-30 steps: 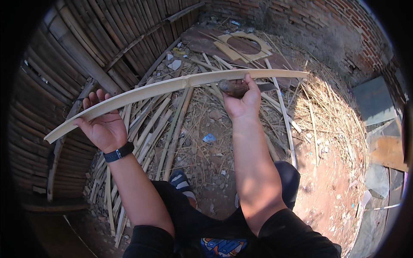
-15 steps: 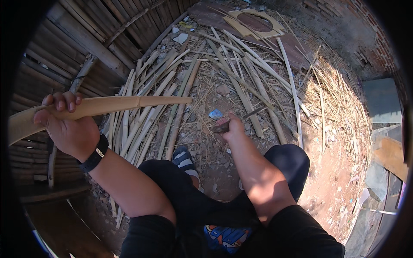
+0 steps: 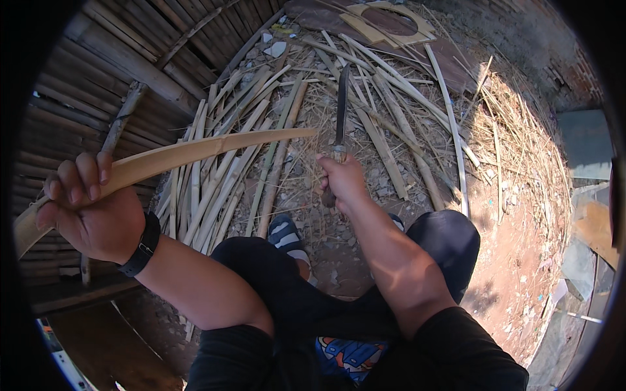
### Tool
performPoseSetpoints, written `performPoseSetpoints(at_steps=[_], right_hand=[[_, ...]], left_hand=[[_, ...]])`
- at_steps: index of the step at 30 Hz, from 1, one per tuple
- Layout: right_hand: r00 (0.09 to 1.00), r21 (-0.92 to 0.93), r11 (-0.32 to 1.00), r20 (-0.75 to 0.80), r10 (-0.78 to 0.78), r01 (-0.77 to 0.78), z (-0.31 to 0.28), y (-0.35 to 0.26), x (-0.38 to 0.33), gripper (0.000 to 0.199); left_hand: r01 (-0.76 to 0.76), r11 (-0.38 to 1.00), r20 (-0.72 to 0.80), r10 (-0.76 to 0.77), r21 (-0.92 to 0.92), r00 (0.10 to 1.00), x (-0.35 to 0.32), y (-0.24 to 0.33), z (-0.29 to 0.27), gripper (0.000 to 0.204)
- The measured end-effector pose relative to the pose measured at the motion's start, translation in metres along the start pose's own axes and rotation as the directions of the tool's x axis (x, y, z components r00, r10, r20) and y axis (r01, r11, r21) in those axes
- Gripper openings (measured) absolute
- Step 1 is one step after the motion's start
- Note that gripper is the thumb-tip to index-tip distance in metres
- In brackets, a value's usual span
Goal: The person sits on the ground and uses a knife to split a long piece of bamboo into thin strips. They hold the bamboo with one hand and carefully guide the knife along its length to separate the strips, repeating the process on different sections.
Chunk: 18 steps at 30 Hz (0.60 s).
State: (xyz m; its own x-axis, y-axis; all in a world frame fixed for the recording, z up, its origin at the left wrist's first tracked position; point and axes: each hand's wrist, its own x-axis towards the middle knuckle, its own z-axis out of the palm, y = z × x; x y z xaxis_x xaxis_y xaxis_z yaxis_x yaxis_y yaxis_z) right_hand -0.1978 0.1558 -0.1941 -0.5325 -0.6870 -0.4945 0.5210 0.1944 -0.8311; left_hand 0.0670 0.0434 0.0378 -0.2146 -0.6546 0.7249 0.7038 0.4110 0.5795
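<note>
My left hand point(image 3: 91, 212) is closed around a long pale split bamboo strip point(image 3: 215, 144), its tapered end reaching right toward the middle of the view. A dark band circles my left wrist. In front of my knees, my right hand point(image 3: 342, 184) grips the handle of a machete point(image 3: 342, 104). The dark blade points away from me, just right of the strip's tip and apart from it. Beneath the strip, many split bamboo pieces point(image 3: 225, 186) lie on the ground.
A bamboo slat wall point(image 3: 72, 111) rises at the left. More bamboo poles point(image 3: 417, 156) and loose shavings point(image 3: 521, 143) cover the ground ahead and right. At the back lies a board with a round hole point(image 3: 362, 27). Flat panels point(image 3: 585, 143) stand at the far right, near a brick wall.
My right hand has turned the machete from pointing right to pointing away from me. The bamboo strip's tip has shifted right and slightly up.
</note>
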Motion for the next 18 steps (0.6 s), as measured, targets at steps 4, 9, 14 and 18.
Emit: performPoseSetpoints(at_steps=[4, 9, 14, 18], right_hand=[[0.974, -0.253, 0.942, 0.114, -0.198, 0.221, 0.010, -0.004, -0.012, 0.024], [0.852, -0.541, 0.658, 0.321, -0.414, 0.523, 0.026, 0.013, -0.044, 0.042], [0.868, -0.561, 0.696, 0.458, -0.191, 0.449, 0.032, 0.031, -0.051, 0.047], [0.929, -0.692, 0.623, 0.235, -0.284, 0.365, 0.010, 0.105, 0.000, 0.050]], left_hand=[[0.098, 0.994, 0.018, -0.097, -0.054, 0.995, 0.001, -0.015, -0.001, 0.038], [0.156, 0.986, -0.010, -0.157, -0.066, 0.988, 0.001, -0.043, -0.004, 0.039], [0.133, 0.991, -0.126, -0.132, -0.004, 0.983, -0.001, -0.041, -0.004, 0.041], [0.094, 0.990, -0.270, -0.063, 0.103, 0.961, 0.005, -0.048, 0.014, 0.042]])
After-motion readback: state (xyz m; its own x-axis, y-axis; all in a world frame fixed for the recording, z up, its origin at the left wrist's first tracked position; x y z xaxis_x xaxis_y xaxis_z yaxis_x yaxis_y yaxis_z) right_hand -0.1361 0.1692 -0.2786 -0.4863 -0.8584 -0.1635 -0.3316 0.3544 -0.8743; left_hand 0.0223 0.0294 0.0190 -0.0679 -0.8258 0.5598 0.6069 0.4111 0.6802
